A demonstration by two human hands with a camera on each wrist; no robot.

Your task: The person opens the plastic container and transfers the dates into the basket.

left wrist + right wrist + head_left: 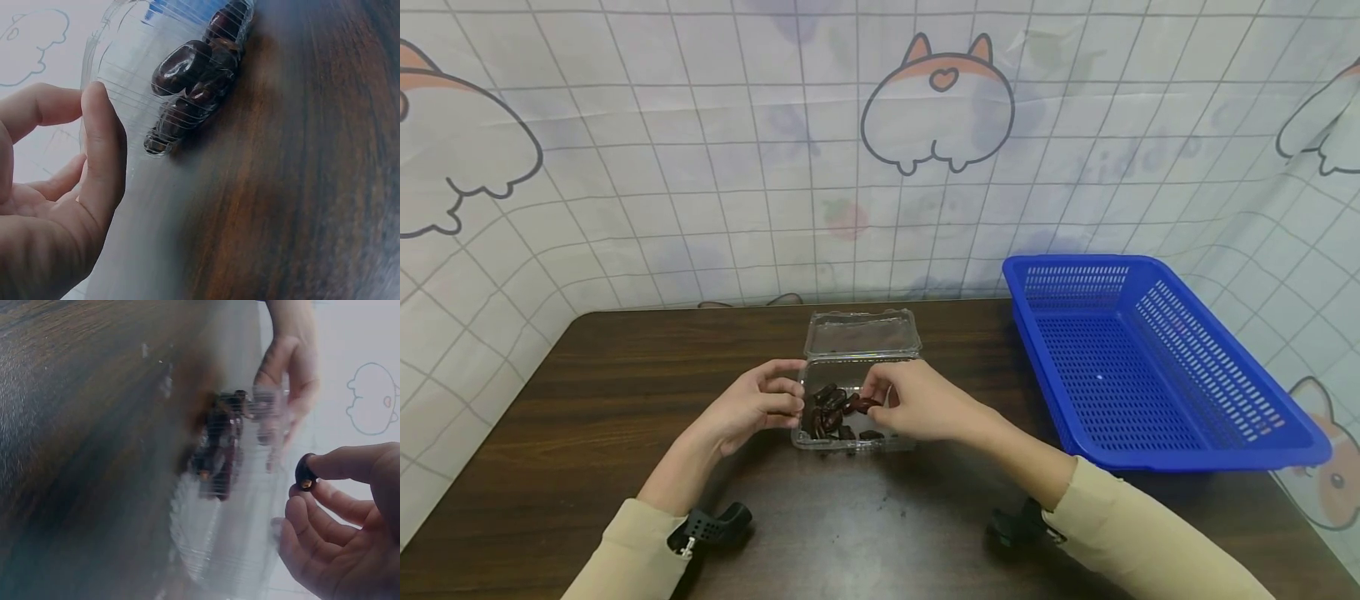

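A clear plastic clamshell box [857, 444] stands on the table with its lid [862, 333] folded back. Dark, glossy dates [830, 408] lie inside, mostly toward the left half; the left wrist view shows the dates [181, 67] through the box wall. My left hand [765, 402] grips the box's left rim between thumb and fingers. Over the right part of the box, my right hand [917, 400] pinches a single date [304, 472] between thumb and fingertips. The right wrist view is blurred around the box.
A large blue plastic basket [1060, 417] sits to the right, near the table's back right corner. The dark wooden table [587, 400] meets a wall covering [722, 167] with a grid and cartoon print. Dark bands [718, 525] are worn at both wrists.
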